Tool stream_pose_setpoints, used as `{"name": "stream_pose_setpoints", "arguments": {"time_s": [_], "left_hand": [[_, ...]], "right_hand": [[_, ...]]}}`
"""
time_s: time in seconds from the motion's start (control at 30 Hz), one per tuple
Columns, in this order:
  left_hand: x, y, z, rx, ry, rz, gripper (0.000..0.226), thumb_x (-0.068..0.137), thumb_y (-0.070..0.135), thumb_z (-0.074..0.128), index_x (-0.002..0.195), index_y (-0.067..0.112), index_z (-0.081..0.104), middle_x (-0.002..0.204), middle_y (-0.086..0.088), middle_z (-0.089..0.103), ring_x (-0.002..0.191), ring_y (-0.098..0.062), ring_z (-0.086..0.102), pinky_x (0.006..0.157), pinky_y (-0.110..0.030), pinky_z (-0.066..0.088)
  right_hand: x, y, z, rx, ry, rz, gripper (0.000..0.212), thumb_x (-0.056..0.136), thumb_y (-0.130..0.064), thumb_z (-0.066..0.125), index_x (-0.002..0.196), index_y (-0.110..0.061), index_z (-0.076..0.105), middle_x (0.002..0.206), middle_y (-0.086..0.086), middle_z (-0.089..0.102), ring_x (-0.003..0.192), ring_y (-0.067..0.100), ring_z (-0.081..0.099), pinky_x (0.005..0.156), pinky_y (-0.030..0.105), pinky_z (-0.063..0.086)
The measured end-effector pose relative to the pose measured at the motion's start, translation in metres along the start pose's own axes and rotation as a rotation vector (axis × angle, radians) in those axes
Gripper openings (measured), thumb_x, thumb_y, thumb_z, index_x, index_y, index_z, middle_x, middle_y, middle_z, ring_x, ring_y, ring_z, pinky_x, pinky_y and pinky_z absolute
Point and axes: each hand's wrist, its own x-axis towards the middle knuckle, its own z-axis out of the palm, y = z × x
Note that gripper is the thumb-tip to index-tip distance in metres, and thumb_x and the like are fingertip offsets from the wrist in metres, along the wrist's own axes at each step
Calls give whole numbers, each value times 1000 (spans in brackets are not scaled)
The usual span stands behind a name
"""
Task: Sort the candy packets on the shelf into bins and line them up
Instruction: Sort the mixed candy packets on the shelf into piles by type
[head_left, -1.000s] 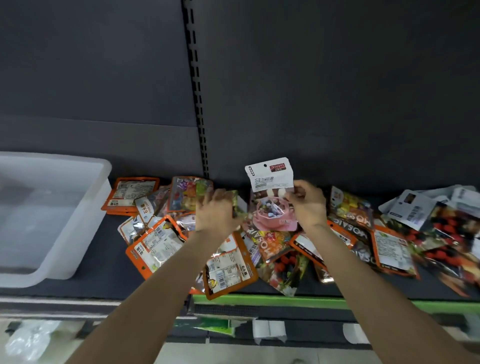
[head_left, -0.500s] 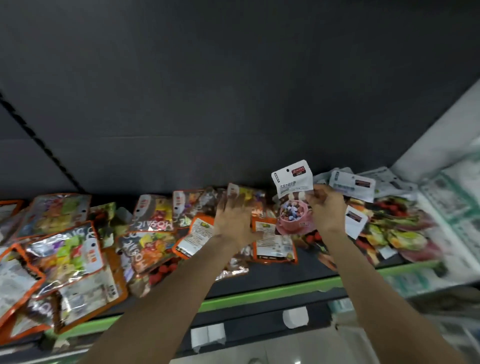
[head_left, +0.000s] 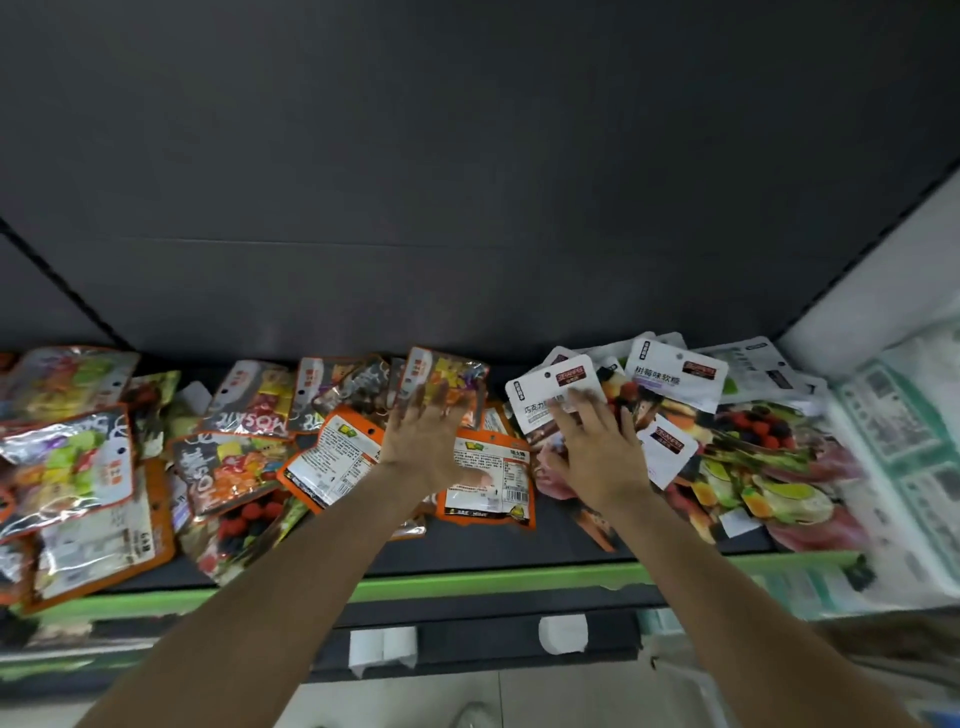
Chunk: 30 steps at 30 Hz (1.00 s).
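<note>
Head view: both hands, left and right, spread flat with straight fingers, holding nothing, over glossy candy packets heaped on the dark shelf; sorting barely begun, picking one packet likely follows.

Candy packets are strewn flat and overlapping along the shelf. Under the left fingers a clear packet of coloured sweets is seen, with orange-edged packets just beside them. Under the right fingers a white-topped packet is pressed; more white-topped packets are piled beyond them.
</note>
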Motion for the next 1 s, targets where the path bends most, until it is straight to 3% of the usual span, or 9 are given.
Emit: {"name": "stream_pose_setpoints", "arguments": {"time_s": [0.13,0.33,0.53,0.63,0.73,0.87,1.0], "left_hand": [[1,-1,1,-31,10,-10,108,72,75,56,151,33,-5,159,-4,-13,145,-28,-14,118,-47,-2],[-5,-12,-1,-51,29,-38,106,73,71,60,151,36,-3,159,0,-14,146,-25,-12,117,-45,0],[-22,-28,-1,-111,79,-8,94,78,66,59,150,35,7,160,1,-4,147,-24,-5,118,-46,6],[-32,-38,-3,-246,134,60,75,86,53,59,149,34,21,157,-1,17,146,-24,11,118,-41,16],[-46,-59,-6,-399,242,46,53,91,34,58,140,26,41,143,-3,40,135,-24,33,109,-36,32],[-76,-113,-13,-425,367,-44,45,93,23,55,136,18,47,137,-5,47,126,-25,43,100,-32,38],[-112,-185,-6,-379,472,-184,38,92,20,55,130,16,52,127,-8,54,114,-30,51,90,-38,45]], "right_hand": [[0,17,4,-50,-47,9,68,96,-44,42,151,-33,3,159,-6,-6,147,19,-9,118,47,6],[1,25,0,-56,-64,103,69,98,-36,43,151,-32,-1,159,-4,-10,147,22,-9,118,50,12],[3,-1,-5,-157,-38,141,75,93,-35,51,150,-18,6,158,9,-3,146,29,-6,116,51,8],[4,-35,-13,-75,-21,100,72,93,-39,50,150,-15,12,159,11,1,147,27,-6,117,49,5],[5,-83,-22,87,40,-27,64,94,-35,51,148,-19,21,158,8,10,146,25,5,118,45,9],[9,-156,-29,261,127,-225,53,94,-28,52,143,-19,35,147,4,35,135,22,33,113,36,29],[20,-234,-27,355,88,-346,53,96,-28,49,145,-18,31,148,2,36,135,19,34,111,34,33]]}}
